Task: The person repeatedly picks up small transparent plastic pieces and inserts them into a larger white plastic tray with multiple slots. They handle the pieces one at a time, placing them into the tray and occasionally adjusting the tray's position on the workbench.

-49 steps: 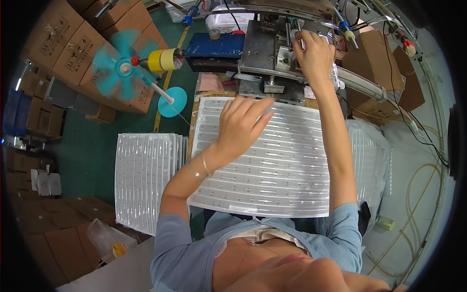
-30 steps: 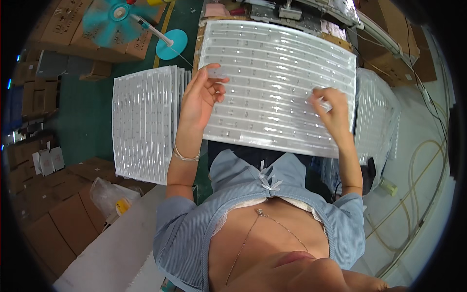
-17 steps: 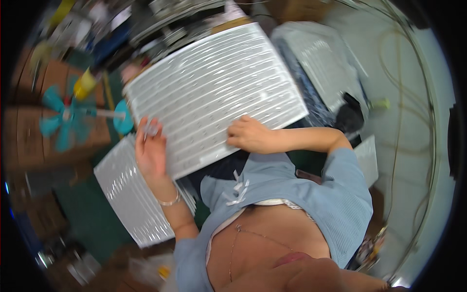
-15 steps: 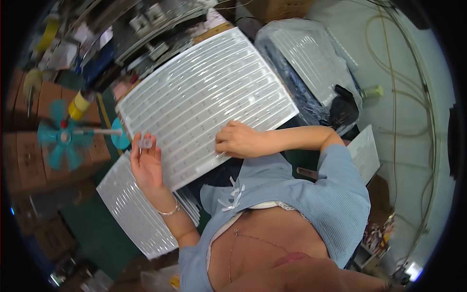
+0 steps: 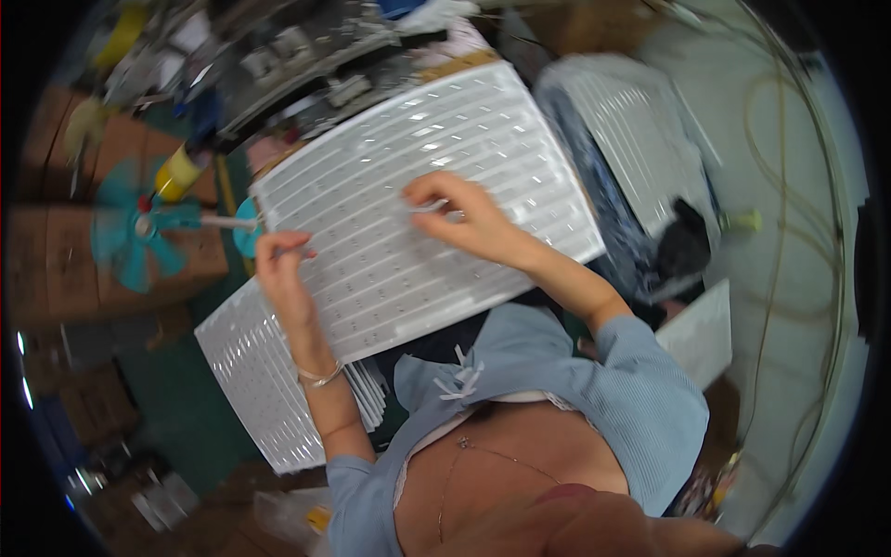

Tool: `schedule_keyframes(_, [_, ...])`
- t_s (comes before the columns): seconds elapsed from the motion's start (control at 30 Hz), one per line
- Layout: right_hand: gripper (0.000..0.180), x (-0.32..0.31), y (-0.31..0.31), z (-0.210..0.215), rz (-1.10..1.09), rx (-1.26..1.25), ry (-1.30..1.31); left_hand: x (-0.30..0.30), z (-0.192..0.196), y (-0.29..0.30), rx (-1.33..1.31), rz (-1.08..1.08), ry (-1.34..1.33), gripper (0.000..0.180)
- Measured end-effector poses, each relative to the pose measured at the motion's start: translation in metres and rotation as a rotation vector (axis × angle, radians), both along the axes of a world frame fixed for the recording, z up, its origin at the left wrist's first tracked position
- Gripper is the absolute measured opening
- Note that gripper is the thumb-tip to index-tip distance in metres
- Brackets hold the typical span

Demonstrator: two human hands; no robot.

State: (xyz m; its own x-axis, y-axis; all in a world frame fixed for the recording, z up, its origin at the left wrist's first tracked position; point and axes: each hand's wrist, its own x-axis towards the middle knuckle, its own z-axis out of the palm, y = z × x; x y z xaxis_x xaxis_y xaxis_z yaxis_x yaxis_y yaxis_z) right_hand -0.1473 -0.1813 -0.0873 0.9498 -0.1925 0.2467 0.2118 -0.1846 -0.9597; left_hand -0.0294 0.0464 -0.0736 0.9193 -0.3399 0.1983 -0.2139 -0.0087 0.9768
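Observation:
A large white ribbed panel (image 5: 418, 213) with rows of small parts lies tilted in front of me, across my lap. My left hand (image 5: 283, 274) is at the panel's left edge, its fingertips pinched on a small thin pale piece (image 5: 295, 251). My right hand (image 5: 469, 221) rests on the middle of the panel, with thumb and fingers closed on another small pale piece (image 5: 429, 206). What these pieces are is too blurred to tell. Both forearms come up from my light blue shirt.
A stack of similar white panels (image 5: 264, 385) lies at lower left and another stack (image 5: 631, 139) at upper right. A metal machine (image 5: 306, 56) stands beyond the panel. A teal fan (image 5: 130, 232), a yellow roll (image 5: 176, 172) and cardboard boxes (image 5: 56, 260) are at left. Cables (image 5: 789, 232) lie on the right floor.
My view has swung, so the panel now lies tilted. My right hand came off the machine onto the panel's middle. My left hand moved from the panel's face to its left edge.

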Motion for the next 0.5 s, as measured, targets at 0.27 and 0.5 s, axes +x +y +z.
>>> schedule_keyframes(0.27, [0.023,0.030,-0.066,0.031,-0.238,-0.003,-0.091,0.053,0.040,-0.097,0.471,0.157,-0.575,0.030])
schedule_keyframes(0.5, [0.020,0.086,-0.115,0.059,-0.512,-0.264,-0.211,0.148,0.075,-0.206,0.856,0.453,-1.070,0.037])
